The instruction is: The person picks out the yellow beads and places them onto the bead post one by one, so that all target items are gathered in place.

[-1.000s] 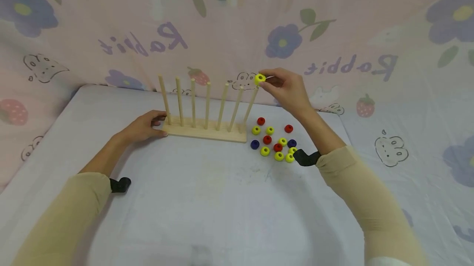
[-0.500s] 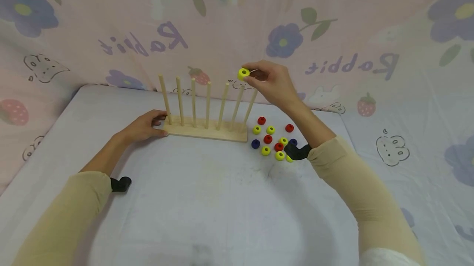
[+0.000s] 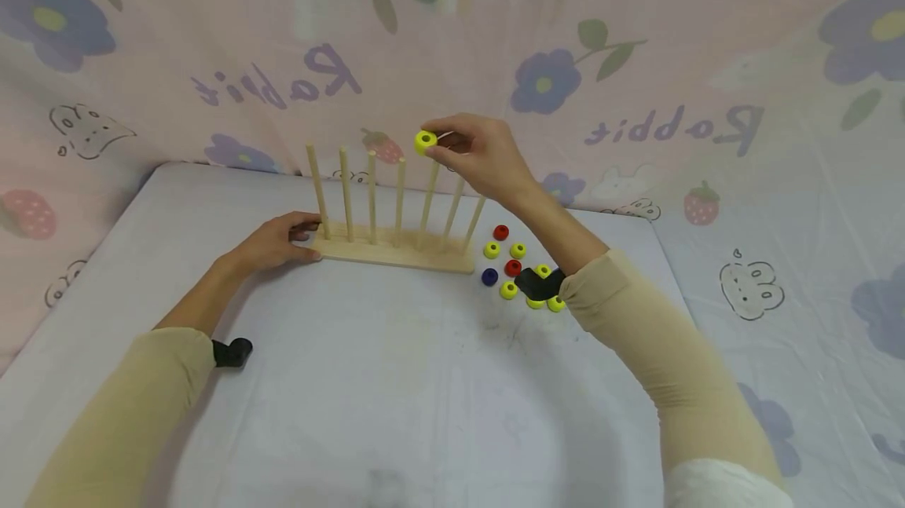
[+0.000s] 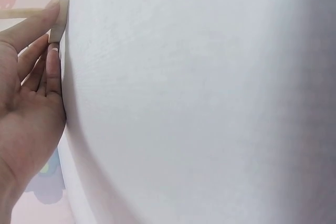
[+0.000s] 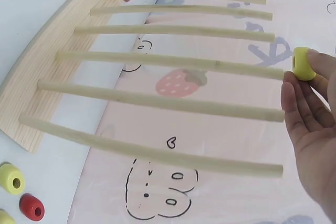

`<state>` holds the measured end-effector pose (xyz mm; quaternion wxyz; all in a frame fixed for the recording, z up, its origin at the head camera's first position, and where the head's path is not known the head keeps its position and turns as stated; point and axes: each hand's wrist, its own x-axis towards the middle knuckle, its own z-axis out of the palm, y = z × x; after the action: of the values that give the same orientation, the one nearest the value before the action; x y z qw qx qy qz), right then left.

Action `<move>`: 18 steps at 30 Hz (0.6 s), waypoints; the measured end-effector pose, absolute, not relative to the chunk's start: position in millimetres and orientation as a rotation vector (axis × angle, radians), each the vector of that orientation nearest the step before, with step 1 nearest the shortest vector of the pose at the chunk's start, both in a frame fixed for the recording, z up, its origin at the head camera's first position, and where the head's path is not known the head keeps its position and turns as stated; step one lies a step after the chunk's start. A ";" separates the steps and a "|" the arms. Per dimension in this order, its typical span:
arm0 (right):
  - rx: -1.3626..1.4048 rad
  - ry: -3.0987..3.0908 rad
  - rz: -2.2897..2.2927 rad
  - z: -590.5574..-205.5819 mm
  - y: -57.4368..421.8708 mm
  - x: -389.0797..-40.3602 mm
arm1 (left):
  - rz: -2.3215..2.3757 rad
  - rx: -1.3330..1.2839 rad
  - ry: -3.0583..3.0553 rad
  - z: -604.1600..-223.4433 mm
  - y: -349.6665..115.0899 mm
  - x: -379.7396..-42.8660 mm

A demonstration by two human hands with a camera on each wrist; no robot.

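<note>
Between thumb and fingertips my right hand (image 3: 481, 156) pinches a yellow bead (image 3: 426, 142) with a hole through it. The bead is just off the top of the fifth peg from the left; the right wrist view has this bead (image 5: 303, 63) close to that peg's tip (image 5: 278, 73). All the pegs of the wooden peg rack (image 3: 396, 257) stand bare and upright in a row on its flat base. At the base's left end, my left hand (image 3: 276, 241) grips the wood, and in the left wrist view its thumb lies on the base (image 4: 62, 9).
Right of the rack lie loose beads: several yellow ones (image 3: 508, 290), red ones (image 3: 501, 232) and a dark blue one (image 3: 490, 277). My right forearm covers part of this group. A printed cloth (image 3: 438, 37) hangs behind the white table (image 3: 353, 382).
My right hand has carried the yellow bead leftward, from the rightmost peg to the fifth peg from the left. The left hand keeps its place on the rack's end.
</note>
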<state>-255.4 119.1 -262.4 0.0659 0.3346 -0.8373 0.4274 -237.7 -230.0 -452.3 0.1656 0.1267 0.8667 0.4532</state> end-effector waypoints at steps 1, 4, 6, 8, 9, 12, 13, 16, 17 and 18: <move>1.018 -2.525 1.286 -262.5 116.6 -255.7 | 1.294 0.359 2.467 -452.0 -230.0 -237.3; 1.049 -2.526 1.271 -262.3 110.0 -256.2 | 1.296 0.352 2.465 -450.7 -229.5 -236.2; 1.066 -2.524 1.275 -261.8 106.6 -256.6 | 1.295 0.349 2.463 -449.4 -228.3 -236.1; 1.084 -2.520 1.286 -261.4 102.4 -256.9 | 1.289 0.347 2.464 -448.5 -227.7 -235.5; 1.090 -2.521 1.294 -261.6 100.1 -257.5 | 1.284 0.344 2.465 -448.1 -227.4 -235.1; 1.116 -2.518 1.309 -261.4 92.5 -258.5 | 1.269 0.346 2.466 -447.9 -227.1 -234.6; 1.125 -2.516 1.312 -261.4 89.8 -259.0 | 1.265 0.346 2.465 -448.1 -227.0 -234.7; 1.148 -2.515 1.299 -260.6 81.9 -260.2 | 1.271 0.348 2.456 -449.0 -227.1 -236.1; 1.154 -2.511 1.296 -260.5 79.4 -260.9 | 1.274 0.349 2.453 -449.5 -227.6 -236.9; 1.159 -2.512 1.291 -260.3 77.0 -261.6 | 1.276 0.351 2.452 -449.9 -228.1 -237.8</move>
<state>-261.6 77.0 -260.3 0.0442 0.3792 -0.8220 0.4226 -237.8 -228.1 -449.9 0.1768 0.1241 0.8662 0.4506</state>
